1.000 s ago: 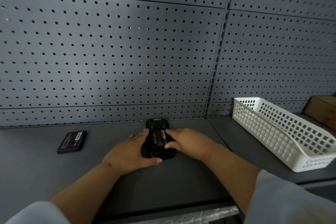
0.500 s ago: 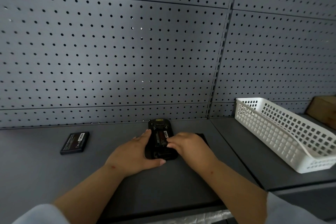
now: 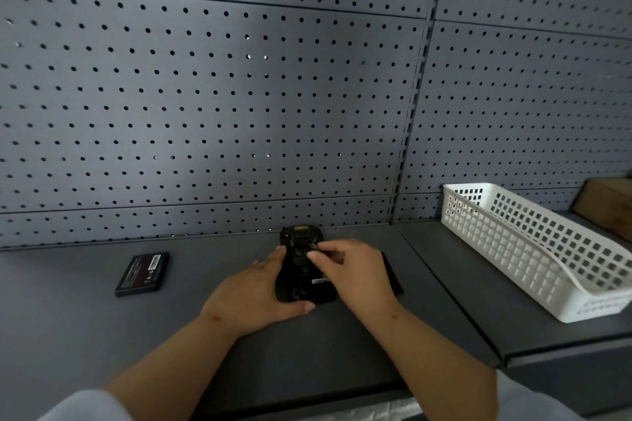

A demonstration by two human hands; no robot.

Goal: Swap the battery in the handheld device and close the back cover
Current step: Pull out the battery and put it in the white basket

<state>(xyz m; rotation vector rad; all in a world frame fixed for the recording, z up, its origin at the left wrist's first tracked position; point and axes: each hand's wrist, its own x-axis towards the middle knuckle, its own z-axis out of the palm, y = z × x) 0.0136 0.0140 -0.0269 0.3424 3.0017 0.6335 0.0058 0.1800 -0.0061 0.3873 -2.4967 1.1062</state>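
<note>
Near edge: two forearms in pale sleeves reach in over the dark shelf [image 3: 85, 335].

Left hand [image 3: 254, 290] lies flat, palm down, clamped around the left side and near corner of the handheld device [image 3: 302, 270], thumb across its near end. Looks like a brace so the unit can't slide while the other hand works.

Right hand [image 3: 352, 272] sits over the device's right half, fingertips [image 3: 313, 256] pinched narrow at the open battery bay. Can't tell whether they hold a battery edge or are just picking at something in the bay; blurred and partly hidden.

Device lies face down, back open, long axis running near to far, bay internals and a label visible. A flat dark piece [image 3: 390, 275] sticks out from under the right hand, just right of the device: probably the back cover, parked within reach.

Well apart to the left: a loose battery [image 3: 143, 273], flat on the shelf, label up. Can't say if it's the old or new one.

Right, on the adjoining shelf section: white basket [image 3: 533, 249], angled; contents not visible. Brown box [image 3: 608, 205] beyond it.

Far: grey pegboard [image 3: 239, 96].

Judgement: mid-swap, cover not yet closed.
</note>
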